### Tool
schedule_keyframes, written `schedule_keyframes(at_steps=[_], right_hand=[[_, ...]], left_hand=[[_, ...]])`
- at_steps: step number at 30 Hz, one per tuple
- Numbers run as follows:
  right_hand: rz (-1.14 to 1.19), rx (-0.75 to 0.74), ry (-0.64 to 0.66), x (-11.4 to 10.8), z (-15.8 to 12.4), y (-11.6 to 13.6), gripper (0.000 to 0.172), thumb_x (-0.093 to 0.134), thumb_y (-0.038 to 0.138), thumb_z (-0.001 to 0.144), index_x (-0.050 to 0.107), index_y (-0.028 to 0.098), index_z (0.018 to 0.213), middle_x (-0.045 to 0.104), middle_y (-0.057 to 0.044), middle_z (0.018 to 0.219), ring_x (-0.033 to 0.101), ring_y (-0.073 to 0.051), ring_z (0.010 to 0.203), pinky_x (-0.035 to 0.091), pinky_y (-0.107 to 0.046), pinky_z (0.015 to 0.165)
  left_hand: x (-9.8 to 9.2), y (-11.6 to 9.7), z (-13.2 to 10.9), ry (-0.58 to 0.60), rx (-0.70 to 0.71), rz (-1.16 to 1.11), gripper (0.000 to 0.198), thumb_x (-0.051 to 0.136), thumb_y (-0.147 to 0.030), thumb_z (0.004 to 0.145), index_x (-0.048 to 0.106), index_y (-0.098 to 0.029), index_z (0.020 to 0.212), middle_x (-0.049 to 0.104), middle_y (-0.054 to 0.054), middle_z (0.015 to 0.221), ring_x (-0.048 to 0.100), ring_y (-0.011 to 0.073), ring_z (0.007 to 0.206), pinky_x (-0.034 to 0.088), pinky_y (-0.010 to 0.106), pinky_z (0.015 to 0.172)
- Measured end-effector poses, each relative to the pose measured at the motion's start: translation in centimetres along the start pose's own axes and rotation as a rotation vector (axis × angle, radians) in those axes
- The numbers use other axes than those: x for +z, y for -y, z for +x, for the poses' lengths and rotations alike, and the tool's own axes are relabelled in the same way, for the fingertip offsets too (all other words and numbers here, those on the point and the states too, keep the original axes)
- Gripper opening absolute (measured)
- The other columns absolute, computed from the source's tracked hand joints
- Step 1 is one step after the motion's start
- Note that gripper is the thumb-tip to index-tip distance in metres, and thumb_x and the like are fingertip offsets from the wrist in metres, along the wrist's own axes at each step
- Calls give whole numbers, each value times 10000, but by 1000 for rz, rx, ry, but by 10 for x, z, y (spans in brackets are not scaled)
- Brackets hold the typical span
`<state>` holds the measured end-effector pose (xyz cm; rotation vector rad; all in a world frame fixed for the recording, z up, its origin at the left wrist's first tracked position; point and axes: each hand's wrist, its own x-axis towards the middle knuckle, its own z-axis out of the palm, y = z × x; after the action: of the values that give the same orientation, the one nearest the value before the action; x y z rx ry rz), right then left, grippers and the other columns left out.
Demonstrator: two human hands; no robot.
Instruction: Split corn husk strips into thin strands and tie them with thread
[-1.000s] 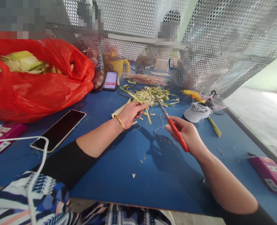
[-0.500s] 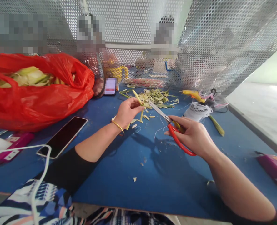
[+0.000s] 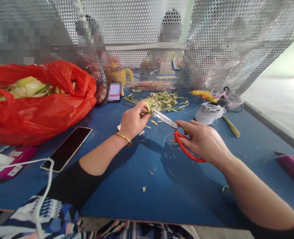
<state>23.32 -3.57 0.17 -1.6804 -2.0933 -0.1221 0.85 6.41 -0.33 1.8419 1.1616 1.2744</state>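
My left hand (image 3: 133, 119), with a gold bangle at its wrist, pinches a pale green strip of plant (image 3: 147, 107) that looks like husk. In my right hand (image 3: 203, 137) are scissors (image 3: 165, 118) with steel blades and red handles. The blade tips reach the strip beside my left fingertips, and the blades look nearly closed. Something yellowish shows under my right fingers; I cannot tell what it is. Just beyond my hands lies a pile of cut plant scraps (image 3: 164, 100), with loose bits scattered nearer on the blue table (image 3: 127, 196).
A red plastic bag (image 3: 37, 122) of husks fills the left, near a dark phone (image 3: 67, 147) and a white cable (image 3: 51, 176). White cord (image 3: 209, 114), a yellow tool (image 3: 204, 95) and a purple box (image 3: 292, 167) lie right. A perforated screen (image 3: 147, 30) stands behind; people are beyond it.
The scissors have moved left, bringing their tips to the strip. Less of the strip now stands up above my left fingers. The view has shifted slightly.
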Motion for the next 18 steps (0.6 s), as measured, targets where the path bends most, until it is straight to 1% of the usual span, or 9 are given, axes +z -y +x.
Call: schedule_keyframes(at_steps=[4, 8, 15, 18], right_hand=[[-52, -3, 16, 1, 0, -1, 451, 664, 478, 894, 762, 214, 1247, 713, -68, 849, 619, -188, 676, 393, -288, 583], [-89, -15, 40, 0, 0, -2, 413, 670, 475, 896, 770, 227, 1212, 713, -63, 847, 620, -185, 677, 376, -280, 576], [-137, -43, 43, 0, -1, -3, 353, 664, 461, 920, 768, 229, 1164, 708, -54, 844, 625, -191, 679, 364, -278, 571], [-145, -55, 43, 0, -2, -4, 350, 678, 437, 920, 760, 220, 1182, 705, -51, 837, 634, -197, 687, 370, -281, 579]], left_hand=[[0, -3, -3, 10, 62, 171, 200, 800, -105, 741, 676, -252, 794, 742, -4, 815, 666, 174, 773, 406, 226, 690], [0, -6, -3, 25, 118, 367, 162, 780, -130, 781, 685, -257, 812, 754, 8, 811, 641, 182, 736, 372, 251, 673], [-1, -4, -4, 56, 195, 629, 118, 710, -193, 854, 716, -273, 941, 795, 13, 880, 704, 209, 793, 419, 290, 689], [-1, -4, -4, 71, 207, 676, 132, 687, -199, 870, 716, -272, 977, 812, 13, 922, 732, 221, 842, 436, 306, 698]])
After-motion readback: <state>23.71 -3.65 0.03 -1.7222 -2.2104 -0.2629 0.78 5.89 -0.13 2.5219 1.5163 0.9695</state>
